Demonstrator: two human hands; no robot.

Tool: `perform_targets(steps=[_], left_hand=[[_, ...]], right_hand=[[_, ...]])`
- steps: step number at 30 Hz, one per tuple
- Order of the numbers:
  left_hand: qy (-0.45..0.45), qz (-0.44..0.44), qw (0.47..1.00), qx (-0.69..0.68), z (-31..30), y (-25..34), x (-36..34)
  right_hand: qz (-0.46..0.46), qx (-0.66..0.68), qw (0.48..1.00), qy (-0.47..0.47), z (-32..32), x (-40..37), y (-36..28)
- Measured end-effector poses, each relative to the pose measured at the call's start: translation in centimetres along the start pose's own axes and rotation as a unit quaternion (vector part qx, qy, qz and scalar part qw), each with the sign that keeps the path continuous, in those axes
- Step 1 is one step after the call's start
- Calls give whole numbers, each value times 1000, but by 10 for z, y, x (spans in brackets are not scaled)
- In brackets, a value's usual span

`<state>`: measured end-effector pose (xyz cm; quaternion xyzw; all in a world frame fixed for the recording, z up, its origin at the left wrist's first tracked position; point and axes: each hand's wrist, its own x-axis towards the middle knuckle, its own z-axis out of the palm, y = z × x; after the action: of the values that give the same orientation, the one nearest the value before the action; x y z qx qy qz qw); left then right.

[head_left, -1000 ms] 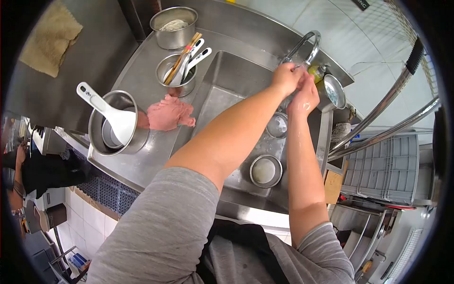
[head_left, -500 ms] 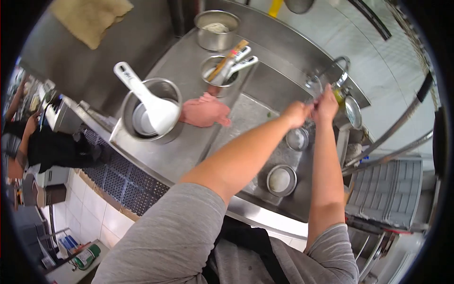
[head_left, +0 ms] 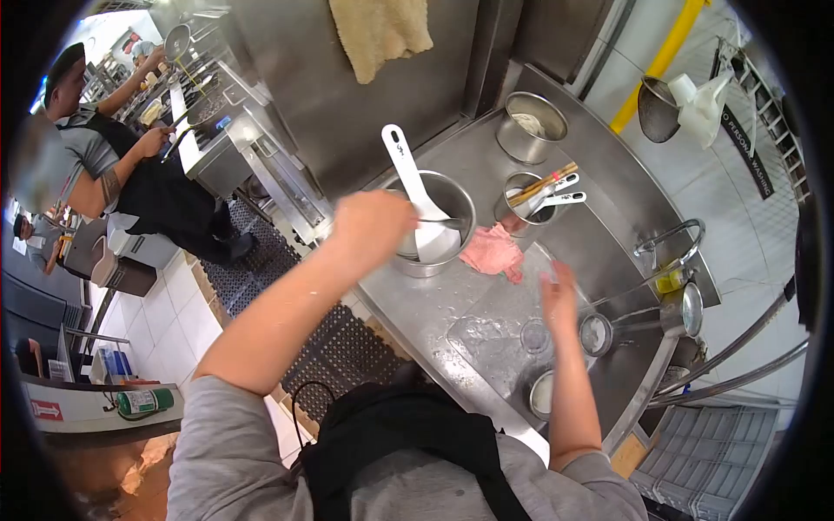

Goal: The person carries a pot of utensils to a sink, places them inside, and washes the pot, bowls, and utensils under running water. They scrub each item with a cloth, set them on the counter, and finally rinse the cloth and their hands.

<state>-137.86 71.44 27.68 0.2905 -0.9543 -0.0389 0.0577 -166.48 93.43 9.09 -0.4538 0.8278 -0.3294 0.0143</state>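
My left hand (head_left: 373, 227) hovers at the left rim of a steel pot (head_left: 456, 201), fingers loosely curled, with nothing visible in it. A white rice paddle (head_left: 413, 189) leans in that pot. My right hand (head_left: 559, 297) is over the sink (head_left: 493, 346) with its fingers spread and empty. A crumpled pink cloth (head_left: 491, 250) lies on the counter between pot and sink. Three small steel bowls (head_left: 596, 334) sit in the sink basin. The faucet (head_left: 669, 236) arches beyond my right hand.
A steel cup (head_left: 528, 207) holds chopsticks and spoons, and another pot (head_left: 532, 117) stands behind it. A yellow bottle (head_left: 669, 280) sits by the faucet. A towel (head_left: 380, 30) hangs above. People (head_left: 104, 165) cook at the left. A black mat (head_left: 261, 260) covers the floor.
Both hands have left the faucet. My left hand swung left to the pot with the paddle, my right hand dropped back over the sink, and the view turned left toward the kitchen.
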Motion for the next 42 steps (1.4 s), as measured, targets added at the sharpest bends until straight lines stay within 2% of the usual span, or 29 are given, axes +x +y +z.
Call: perform_targets(steps=[1,2,4,5,6,7,8,9,11,12,14,15,17,18,21,23,25,27,29,31,33,35,37,42], left_hand=[[-48,-60,995,58,-10,-12,-7],[-47,-58,995,59,-9,-18,-12],[-94,6,983,158,6,-26,-17],[-96,15,983,157,20,-25,-17],[-90,29,985,144,38,-22,-16],[-82,43,987,131,51,-20,-14],[-112,15,991,72,63,-22,-12],[-111,22,991,72,56,-19,-16],[4,101,995,-8,20,-11,-31],[6,108,994,-9,4,-10,-36],[178,111,973,-100,-19,-14,-47],[221,90,963,-123,-20,-19,-56],[308,52,936,-162,-14,-31,-75],[321,24,929,-182,-6,-36,-83],[288,-23,933,-214,30,-48,-100],[268,-29,938,-220,59,-45,-108],[210,-61,945,-244,82,-39,-113],[192,-46,951,-238,94,-23,-111],[165,-30,958,-232,101,-11,-108],[158,22,967,-198,107,-1,-102],[144,24,971,-191,104,15,-100],[147,18,973,-177,105,23,-97],[135,20,977,-167,105,26,-102],[120,-7,985,-120,100,32,-119]], right_hand=[[74,221,970,-71,5,2,-59],[127,353,918,-129,8,6,-108],[204,443,842,-230,24,27,-171],[254,474,799,-268,35,33,-186],[261,477,798,-260,46,36,-193],[305,501,772,-245,61,40,-195],[347,524,743,-230,72,43,-195],[348,525,744,-223,80,43,-192],[370,565,710,-199,88,42,-187],[370,565,712,-191,83,41,-183],[401,628,621,-243,65,32,-171],[402,629,622,-237,43,25,-173],[329,643,671,-169,-23,11,-183],[342,630,678,-163,-49,6,-173],[379,610,680,-148,-112,-14,-93],[404,559,712,-132,-141,-34,-15],[413,548,723,-83,-164,-54,39],[460,525,717,5,-179,-63,52],[475,537,697,-1,-157,-75,113],[494,526,683,114,-131,-83,146],[518,513,658,186,-98,-85,173],[492,568,638,170,-67,-87,199],[508,593,598,177,-43,-85,209],[521,629,543,193,-1,-78,220]])
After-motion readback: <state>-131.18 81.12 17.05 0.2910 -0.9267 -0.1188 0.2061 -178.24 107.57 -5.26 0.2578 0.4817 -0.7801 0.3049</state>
